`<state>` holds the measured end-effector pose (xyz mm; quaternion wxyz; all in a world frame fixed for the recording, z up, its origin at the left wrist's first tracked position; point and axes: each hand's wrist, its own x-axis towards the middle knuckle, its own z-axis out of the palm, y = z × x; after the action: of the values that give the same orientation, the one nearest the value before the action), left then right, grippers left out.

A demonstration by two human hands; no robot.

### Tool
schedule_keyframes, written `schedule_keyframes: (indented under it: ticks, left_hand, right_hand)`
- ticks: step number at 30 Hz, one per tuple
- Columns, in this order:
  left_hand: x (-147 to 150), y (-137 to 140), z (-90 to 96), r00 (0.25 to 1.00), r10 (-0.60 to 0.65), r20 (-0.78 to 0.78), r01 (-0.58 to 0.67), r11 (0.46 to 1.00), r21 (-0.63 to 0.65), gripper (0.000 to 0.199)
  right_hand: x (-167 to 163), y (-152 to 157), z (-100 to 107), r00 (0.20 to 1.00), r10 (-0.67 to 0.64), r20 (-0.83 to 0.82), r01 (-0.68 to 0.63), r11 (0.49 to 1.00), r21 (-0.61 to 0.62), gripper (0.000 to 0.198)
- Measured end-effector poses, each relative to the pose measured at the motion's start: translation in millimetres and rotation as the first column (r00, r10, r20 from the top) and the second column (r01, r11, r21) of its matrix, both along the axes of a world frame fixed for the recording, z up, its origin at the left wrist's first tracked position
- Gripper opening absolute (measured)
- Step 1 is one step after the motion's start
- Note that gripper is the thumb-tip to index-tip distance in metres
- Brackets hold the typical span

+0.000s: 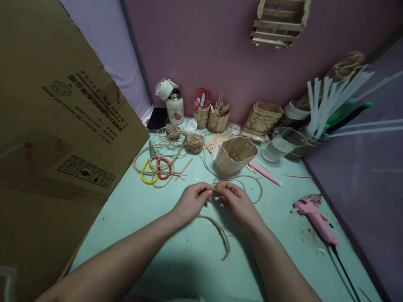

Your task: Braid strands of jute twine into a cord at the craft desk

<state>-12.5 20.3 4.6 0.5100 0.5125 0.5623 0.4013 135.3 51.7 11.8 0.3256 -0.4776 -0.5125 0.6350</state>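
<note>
Fingertips of my left hand point(194, 200) and my right hand point(234, 200) almost meet over the middle of the table, both pinching a length of jute twine point(220, 235). A braided-looking part of it curves down toward me below the left hand. Beyond the hands, thinner strands loop out to the right and run back toward a twine ball point(195, 143). Just behind my right hand stands a wooden-stick container point(234, 156), open at the top. To the left lie scissors point(156, 167) with yellow and red handles, tangled among loose twine.
A pink glue gun point(317, 220) with its cord lies at the right. A glass of water point(280, 144), a pink pen point(265, 173) and a jar of glue sticks point(317, 126) stand or lie behind. A large cardboard box point(63, 126) walls off the left side.
</note>
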Motion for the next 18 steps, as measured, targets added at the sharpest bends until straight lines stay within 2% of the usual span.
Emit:
schedule_keyframes:
  ticks: [3,8,18]
  left_hand:
    - [0.4,-2.1,0.3,0.999,-0.035,-0.025,0.035,0.999,0.0,0.02]
    - [2.3,-5.7,4.4,0.997,-0.056,-0.044,0.057,0.998,0.023,0.024]
    - [3.5,-6.2,7.1,0.999,0.04,-0.029,-0.038,0.998,0.047,0.027]
  right_hand:
    - [-0.5,0.8,-3.4,1.0,-0.01,-0.025,0.01,1.0,-0.004,0.019]
    - [-1.1,1.7,-6.5,0.998,-0.055,0.034,0.051,0.993,0.111,0.023]
    - [-3.2,-1.6,2.3,0.996,-0.084,-0.001,0.084,0.988,0.132,0.019]
